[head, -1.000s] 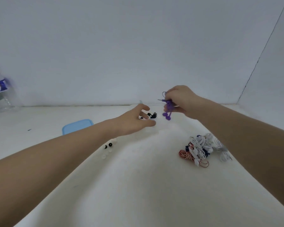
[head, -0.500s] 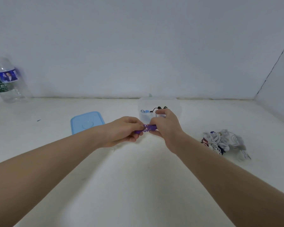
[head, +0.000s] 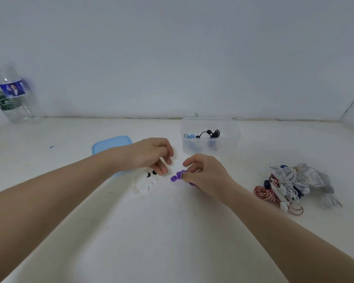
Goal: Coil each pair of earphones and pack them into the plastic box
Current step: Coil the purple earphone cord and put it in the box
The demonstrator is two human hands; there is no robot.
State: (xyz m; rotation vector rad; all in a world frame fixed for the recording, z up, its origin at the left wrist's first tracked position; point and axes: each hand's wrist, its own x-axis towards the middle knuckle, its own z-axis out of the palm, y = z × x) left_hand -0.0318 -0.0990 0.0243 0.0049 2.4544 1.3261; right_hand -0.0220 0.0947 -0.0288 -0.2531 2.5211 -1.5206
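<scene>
In the middle of the frame the right hand (head: pixel 207 176) has its fingers closed on the purple earphones (head: pixel 177 176), which lie low over the white bench (head: pixel 172 231); only the purple ear tips show to the left of the thumb, the rest is hidden under the hand. The left hand (head: pixel 149 155) is just beside it, its fingers curled and pointing down, and I cannot tell if they hold something. Under the left fingers lie small white ear tips (head: pixel 144 184) and two black ones (head: pixel 151 173), loose on the bench. The clear plastic box (head: pixel 209 137) stands above the hands, near the wall, with black earphones (head: pixel 211 133) and a blue pair (head: pixel 189 136) inside. Its blue lid (head: pixel 110 145) lies flat to the left, partly covered by the left wrist. At the right of the frame a tangled pile of earphones (head: pixel 292 184), white, dark blue and red-striped, waits on the bench. A water bottle (head: pixel 10 94) stands at the upper left
</scene>
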